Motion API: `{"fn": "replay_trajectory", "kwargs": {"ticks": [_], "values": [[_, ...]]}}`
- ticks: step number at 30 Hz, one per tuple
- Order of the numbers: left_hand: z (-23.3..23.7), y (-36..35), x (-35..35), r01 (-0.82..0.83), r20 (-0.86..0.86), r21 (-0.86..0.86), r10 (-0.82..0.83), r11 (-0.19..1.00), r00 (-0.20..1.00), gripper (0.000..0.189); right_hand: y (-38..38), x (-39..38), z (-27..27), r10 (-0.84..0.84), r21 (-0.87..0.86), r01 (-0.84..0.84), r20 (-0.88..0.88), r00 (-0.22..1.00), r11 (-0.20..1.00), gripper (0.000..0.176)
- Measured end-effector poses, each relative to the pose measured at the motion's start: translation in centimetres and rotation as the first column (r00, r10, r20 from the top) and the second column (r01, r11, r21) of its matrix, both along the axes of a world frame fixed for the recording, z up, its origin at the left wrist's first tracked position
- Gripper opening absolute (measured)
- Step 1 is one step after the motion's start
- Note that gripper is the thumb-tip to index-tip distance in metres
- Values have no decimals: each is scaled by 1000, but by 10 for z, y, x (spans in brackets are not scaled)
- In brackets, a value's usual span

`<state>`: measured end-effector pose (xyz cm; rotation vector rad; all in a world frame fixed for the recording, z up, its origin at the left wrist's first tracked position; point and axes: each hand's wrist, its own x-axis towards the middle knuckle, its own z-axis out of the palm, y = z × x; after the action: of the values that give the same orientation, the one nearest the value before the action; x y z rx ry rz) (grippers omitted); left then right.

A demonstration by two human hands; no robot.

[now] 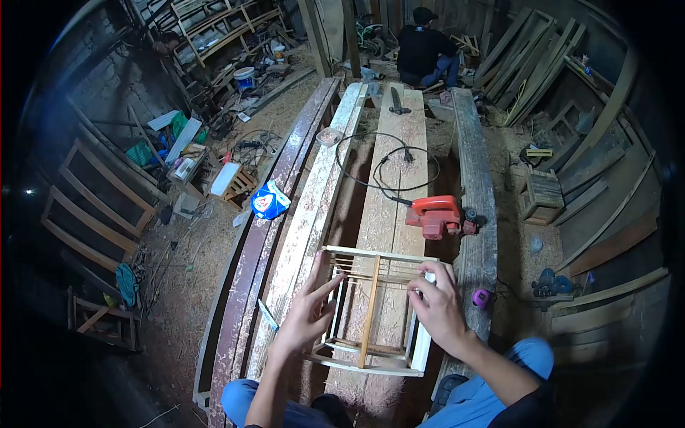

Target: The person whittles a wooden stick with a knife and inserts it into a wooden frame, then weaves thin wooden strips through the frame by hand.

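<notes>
A small wooden frame (370,307), box-like with thin rods across its far end and a lengthwise middle slat, rests over the planks in front of me. My left hand (305,322) is at its left side, index and middle fingers stretched apart by the far left corner. Over the right side is my right hand (441,310), its fingers half bent and spaced near the far right corner; I see no separate object in them. Contact of the fingertips with the frame is hard to make out.
Beyond the frame lies a red power tool (437,216) with a coiled black cable (385,187). A purple tape measure (481,297) sits right, a blue-and-white packet (270,202) left, near a knife-like blade (267,314). Shavings cover the planks (314,182). Another person (425,50) sits at the back.
</notes>
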<state>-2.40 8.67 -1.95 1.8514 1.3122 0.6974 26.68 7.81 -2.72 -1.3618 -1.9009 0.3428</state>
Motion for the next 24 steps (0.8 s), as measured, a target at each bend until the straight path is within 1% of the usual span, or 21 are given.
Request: {"fn": "replay_trajectory", "kwargs": {"ticks": [1, 2, 3, 4, 5, 6, 8, 9, 10, 12, 13, 14, 16, 17, 18, 20, 21, 23, 24], "values": [[-2, 1, -7, 116, -168, 202, -83, 972, 982, 76, -1, 0, 0, -1, -3, 1, 3, 1000, 1000, 15], [-1, -4, -7, 115, -161, 205, -82, 972, 983, 76, -1, 2, 1, -2, -18, 1, -26, 1000, 1000, 14], [10, -12, -4, 38, 39, 8, -38, 999, 999, 79, -2, 3, 1, -1, -35, -1, -53, 999, 999, 13], [14, -19, -2, -1, 225, -202, 47, 979, 973, 81, -4, 4, 0, 0, -55, -5, -81, 997, 998, 12], [7, -23, 0, -43, 243, -175, 86, 984, 966, 83, -8, 4, -1, -20, -74, 12, -108, 994, 997, 10], [6, -29, 3, -46, 248, -178, 90, 983, 965, 83, -12, 5, -6, -16, -77, 8, -103, 995, 997, 10], [10, -40, 11, -77, 314, -81, 99, 994, 944, 82, -20, 4, -15, -49, -19, 46, -209, 977, 999, 10], [5, -43, 13, -123, 343, -93, 147, 988, 928, 81, -23, 1, -14, -72, -20, 69, -289, 955, 997, 11], [9, -46, 14, -123, 345, -93, 148, 988, 927, 81, -28, 0, -15, -70, -19, 68, -287, 955, 998, 11], [20, -50, 17, -128, 358, -183, 188, 975, 915, 79, -35, -1, -17, -72, -46, 58, -404, 912, 997, 12], [19, -52, 18, -123, 348, -142, 166, 982, 923, 78, -37, -1, -15, -79, -46, 66, -419, 904, 997, 13], [17, -52, 19, -123, 352, -137, 164, 983, 922, 78, -37, 0, -16, -77, -40, 66, -417, 906, 997, 13], [18, -50, 19, -125, 423, -157, 181, 980, 888, 78, -38, -1, -21, -69, -28, 64, -542, 838, 998, 14], [24, -53, 21, -118, 469, -182, 192, 976, 862, 76, -42, -2, -21, -66, -28, 61, -546, 835, 998, 14], [25, -53, 21, -123, 466, -180, 195, 976, 863, 76, -46, -1, -22, -70, -30, 63, -531, 844, 998, 14], [24, -54, 20, -83, 427, -131, 132, 988, 895, 76, -51, 0, -22, -74, -31, 68, -516, 853, 997, 14], [20, -53, 19, -79, 427, -129, 127, 988, 895, 76, -53, 1, -22, -73, -34, 65, -506, 859, 997, 14], [11, -53, 21, -81, 376, -72, 102, 994, 921, 76, -57, 5, -18, -84, -40, 73, -491, 867, 996, 14], [11, -54, 24, -71, 379, -77, 95, 995, 921, 76, -57, 6, -12, -94, -55, 77, -474, 876, 996, 14]]}}
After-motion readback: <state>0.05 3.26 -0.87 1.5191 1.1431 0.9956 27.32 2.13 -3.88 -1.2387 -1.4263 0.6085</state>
